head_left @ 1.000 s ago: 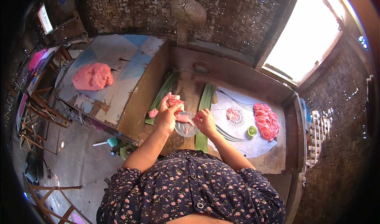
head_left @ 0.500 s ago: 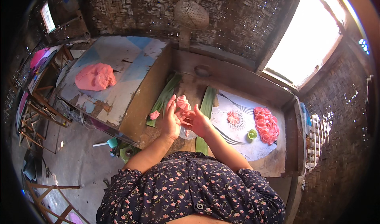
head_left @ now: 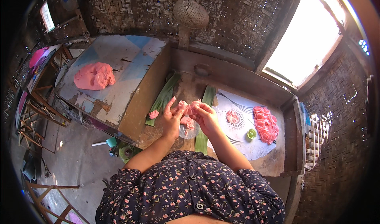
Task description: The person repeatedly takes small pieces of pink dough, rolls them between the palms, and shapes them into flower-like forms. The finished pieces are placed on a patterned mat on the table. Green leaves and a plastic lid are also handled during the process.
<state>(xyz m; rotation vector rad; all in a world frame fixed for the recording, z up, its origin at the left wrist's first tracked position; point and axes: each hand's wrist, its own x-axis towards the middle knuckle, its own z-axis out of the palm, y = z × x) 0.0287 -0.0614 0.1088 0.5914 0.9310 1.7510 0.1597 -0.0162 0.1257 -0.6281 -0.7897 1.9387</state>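
Between my hands is a small pink ruffled dough piece (head_left: 189, 107), pinched on its left side by my left hand (head_left: 171, 124), whose forefinger sticks up, and on its right by my right hand (head_left: 207, 119). Just below them, pink scraps (head_left: 187, 123) lie on a clear round sheet (head_left: 184, 134). A small pink piece (head_left: 154, 114) rests on the left green leaf strip (head_left: 164, 93); a second strip (head_left: 201, 144) lies to the right. The printed white board (head_left: 233, 142) holds a pink rosette (head_left: 232, 116), a green cup (head_left: 251, 134) and a pile of pink rosettes (head_left: 266, 124).
A wooden tray's rim (head_left: 291, 125) surrounds the work. At left, a big pink dough lump (head_left: 94, 76) sits on a worn boxlike table (head_left: 134, 54). Wooden frames (head_left: 43, 109) and a light-blue scoop (head_left: 111, 142) are further left. A woven wall (head_left: 134, 10) and bright window (head_left: 301, 34) enclose the space.
My hands have gone from spread fingers half a second ago to pinching the pink piece, and my right hand has risen. A second earlier my left hand held a pink piece, tilted more.
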